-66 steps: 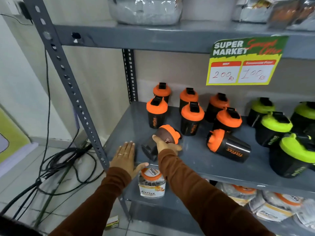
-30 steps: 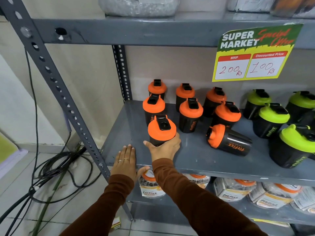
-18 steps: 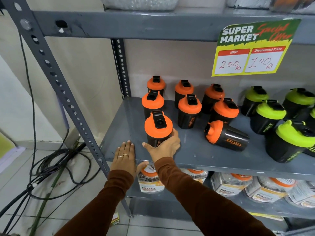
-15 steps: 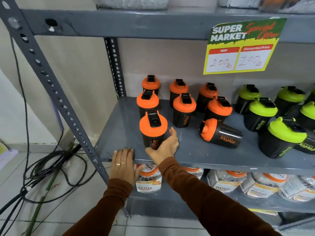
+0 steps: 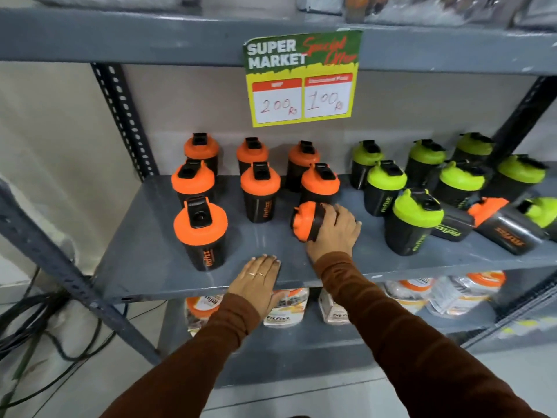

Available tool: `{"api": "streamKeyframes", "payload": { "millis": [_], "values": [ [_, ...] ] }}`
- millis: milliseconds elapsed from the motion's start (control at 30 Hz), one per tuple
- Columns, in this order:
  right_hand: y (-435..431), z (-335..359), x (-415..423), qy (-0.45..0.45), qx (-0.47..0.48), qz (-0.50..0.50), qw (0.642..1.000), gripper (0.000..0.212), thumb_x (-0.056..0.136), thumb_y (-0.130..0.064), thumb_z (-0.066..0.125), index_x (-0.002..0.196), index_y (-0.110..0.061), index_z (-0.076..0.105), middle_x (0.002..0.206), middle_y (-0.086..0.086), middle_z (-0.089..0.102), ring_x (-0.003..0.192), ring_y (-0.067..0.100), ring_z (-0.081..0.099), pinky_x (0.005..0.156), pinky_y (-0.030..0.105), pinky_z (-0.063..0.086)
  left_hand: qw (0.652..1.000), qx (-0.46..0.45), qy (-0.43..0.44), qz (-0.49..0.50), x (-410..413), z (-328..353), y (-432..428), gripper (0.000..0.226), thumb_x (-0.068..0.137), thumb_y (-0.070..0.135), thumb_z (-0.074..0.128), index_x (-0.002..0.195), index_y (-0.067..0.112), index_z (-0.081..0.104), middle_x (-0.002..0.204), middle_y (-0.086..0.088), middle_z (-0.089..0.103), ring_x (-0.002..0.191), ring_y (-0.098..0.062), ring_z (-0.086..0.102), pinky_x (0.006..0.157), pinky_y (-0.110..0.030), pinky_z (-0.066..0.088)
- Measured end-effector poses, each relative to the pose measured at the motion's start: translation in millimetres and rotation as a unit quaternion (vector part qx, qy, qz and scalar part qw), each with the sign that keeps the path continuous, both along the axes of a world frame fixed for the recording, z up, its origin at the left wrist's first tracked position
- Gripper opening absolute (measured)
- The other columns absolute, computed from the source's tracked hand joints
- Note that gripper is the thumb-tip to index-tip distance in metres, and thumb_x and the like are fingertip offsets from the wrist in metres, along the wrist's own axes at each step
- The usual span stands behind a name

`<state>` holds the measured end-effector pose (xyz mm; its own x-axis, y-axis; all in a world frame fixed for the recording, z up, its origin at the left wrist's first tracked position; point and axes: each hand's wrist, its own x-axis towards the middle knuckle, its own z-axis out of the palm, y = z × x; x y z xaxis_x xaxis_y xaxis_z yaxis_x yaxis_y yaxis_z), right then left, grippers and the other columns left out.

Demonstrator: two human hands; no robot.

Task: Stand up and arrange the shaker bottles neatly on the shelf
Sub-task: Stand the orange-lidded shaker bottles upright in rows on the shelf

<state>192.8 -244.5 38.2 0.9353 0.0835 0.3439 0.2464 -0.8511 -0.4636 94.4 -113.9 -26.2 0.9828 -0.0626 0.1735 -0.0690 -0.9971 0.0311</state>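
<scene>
Several black shaker bottles with orange lids stand on the grey shelf (image 5: 150, 257); the nearest upright one (image 5: 200, 232) is at the front left. One orange-lidded bottle (image 5: 303, 220) lies on its side mid-shelf, and my right hand (image 5: 333, 232) is wrapped over its body. My left hand (image 5: 259, 280) rests flat on the shelf's front edge, holding nothing. Green-lidded bottles (image 5: 414, 221) stand to the right. Behind them more bottles lie tipped over, among them another orange-lidded one (image 5: 500, 220).
A yellow and green price sign (image 5: 301, 79) hangs from the shelf above. Packaged jars (image 5: 283, 309) fill the shelf below. A slotted grey upright (image 5: 45, 251) runs diagonally at left, with black cables (image 5: 36, 327) on the floor beside it.
My right hand let go of the orange-lidded bottle it had stood upright and moved right onto the lying one. My left hand slid right along the shelf edge. The view shifted right.
</scene>
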Motion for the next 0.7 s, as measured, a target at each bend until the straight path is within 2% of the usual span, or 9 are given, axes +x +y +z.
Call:
{"api": "streamKeyframes", "payload": {
  "millis": [67, 167, 200, 267, 300, 367, 500, 600, 700],
  "values": [
    [-11, -2, 9, 0.042, -0.057, 0.005, 0.997, 0.080, 0.065, -0.009, 0.072, 0.134, -0.007, 0.031, 0.143, 0.017, 0.033, 0.136, 0.034, 0.022, 0.112, 0.056, 0.008, 1.000, -0.002, 0.006, 0.004, 4, -3, -3, 0.065, 0.073, 0.054, 0.030, 0.103, 0.010, 0.067, 0.107, -0.004, 0.070, 0.098, -0.019, 0.066, 0.083, -0.035, 0.052],
    [-19, -6, 17, 0.060, -0.112, 0.020, 0.992, 0.077, 0.067, -0.009, 0.071, 0.133, -0.008, 0.032, 0.143, 0.016, 0.036, 0.134, 0.032, 0.027, 0.111, 0.057, 0.015, 1.000, 0.007, -0.012, 0.004, 8, -4, -4, 0.060, 0.074, 0.046, 0.030, 0.100, 0.009, 0.069, 0.105, -0.005, 0.071, 0.096, -0.019, 0.067, 0.077, -0.035, 0.054],
    [-19, -9, 19, 0.043, -0.130, 0.014, 0.991, 0.077, 0.062, -0.008, 0.074, 0.130, -0.007, 0.038, 0.137, 0.018, 0.043, 0.129, 0.035, 0.034, 0.107, 0.058, 0.022, 1.000, 0.011, -0.012, 0.006, 9, -3, -4, 0.059, 0.074, 0.045, 0.030, 0.099, 0.009, 0.069, 0.104, -0.005, 0.071, 0.095, -0.019, 0.067, 0.076, -0.034, 0.054],
    [-20, -18, 23, -0.020, -0.155, -0.007, 0.988, 0.080, 0.040, -0.008, 0.083, 0.115, -0.003, 0.053, 0.113, 0.021, 0.060, 0.106, 0.041, 0.054, 0.091, 0.057, 0.044, 1.000, 0.013, -0.016, 0.005, 10, -3, -5, 0.058, 0.074, 0.043, 0.029, 0.098, 0.010, 0.070, 0.104, -0.004, 0.071, 0.094, -0.018, 0.067, 0.076, -0.033, 0.054],
    [-20, -20, 24, -0.044, -0.172, -0.014, 0.984, 0.080, 0.032, -0.009, 0.085, 0.107, -0.001, 0.057, 0.101, 0.020, 0.064, 0.094, 0.041, 0.059, 0.082, 0.053, 0.050, 1.000, 0.011, -0.021, 0.004, 11, -5, -5, 0.058, 0.074, 0.044, 0.029, 0.098, 0.010, 0.070, 0.103, -0.003, 0.072, 0.094, -0.017, 0.067, 0.076, -0.032, 0.054],
    [-20, -20, 25, -0.077, -0.190, -0.019, 0.979, 0.073, 0.029, -0.009, 0.084, 0.098, 0.000, 0.060, 0.091, 0.019, 0.064, 0.082, 0.039, 0.061, 0.075, 0.046, 0.054, 1.000, 0.010, -0.022, 0.007, 11, -5, -5, 0.058, 0.075, 0.044, 0.028, 0.098, 0.011, 0.070, 0.104, -0.003, 0.072, 0.095, -0.017, 0.067, 0.077, -0.032, 0.054],
    [-22, -18, 29, -0.057, -0.152, 0.038, 0.986, 0.062, 0.038, 0.002, 0.078, 0.096, 0.006, 0.056, 0.089, 0.028, 0.061, 0.083, 0.046, 0.059, 0.079, 0.049, 0.053, 1.000, 0.005, -0.011, 0.023, 8, -3, -6, 0.058, 0.077, 0.044, 0.027, 0.097, 0.011, 0.070, 0.101, -0.003, 0.072, 0.092, -0.016, 0.068, 0.074, -0.031, 0.054],
    [-21, -13, 26, 0.006, -0.101, 0.130, 0.986, 0.070, 0.055, 0.001, 0.073, 0.119, 0.009, 0.045, 0.114, 0.033, 0.054, 0.107, 0.049, 0.048, 0.098, 0.050, 0.040, 0.999, 0.015, -0.014, 0.032, 2, -4, -6, 0.070, 0.094, 0.041, 0.007, 0.097, 0.010, 0.070, 0.101, -0.005, 0.072, 0.093, -0.018, 0.068, 0.074, -0.033, 0.055],
    [-11, -5, 16, 0.077, 0.043, 0.166, 0.982, 0.080, 0.059, -0.012, 0.079, 0.128, 0.000, 0.041, 0.127, 0.024, 0.050, 0.119, 0.040, 0.044, 0.102, 0.043, 0.040, 0.998, 0.047, -0.047, 0.021, 0, -7, -1, 0.078, 0.097, 0.031, -0.005, 0.100, 0.009, 0.069, 0.104, -0.007, 0.071, 0.095, -0.020, 0.067, 0.075, -0.035, 0.055]
  ]
}}
